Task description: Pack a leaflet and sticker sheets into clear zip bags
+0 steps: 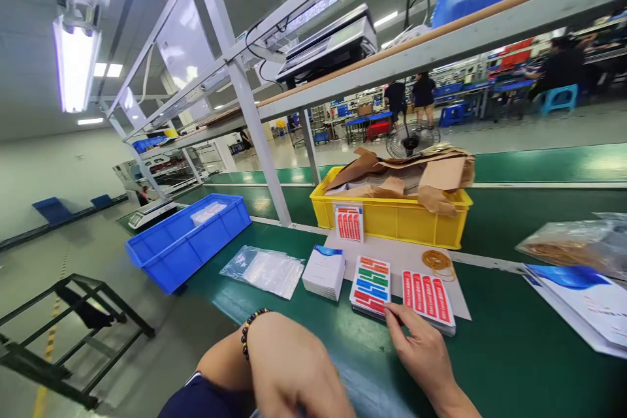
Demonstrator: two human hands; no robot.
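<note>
Head view: R hand (pixel 418 346) has its fingertips on the near right corner of the multicolour sticker stack (pixel 371 284), prob. b/c a corner is the easiest spot to part one thin sheet from the rest. Thumb & index are close together there; can't tell if a sheet is actually pinched. L hand (pixel 298 366) is blurred, wrist bent, fingers running out of frame at the bottom, so can't say whether its grip is loose or closed on smth.

Clear bags (pixel 264 271), white booklets (pixel 324 271), multicolour stack & red sticker stack (pixel 428 300) form a loose row on the table (pixel 494 333), w/ gaps btwn, prob. so each type is reachable w/o mixing. A red-striped sheet (pixel 349 223) stands against the front of the yellow bin (pixel 392 222), prob. so its face can be seen. Rubber bands (pixel 437 261) lie behind the red stack, likely for quick reach.

Rel. to the R grip: multicolour stack is just beyond & left of the fingertips, touching them; red stack is just beside, to the right; booklets are further left. L hand is nearer the person, apart from the stacks.
</note>
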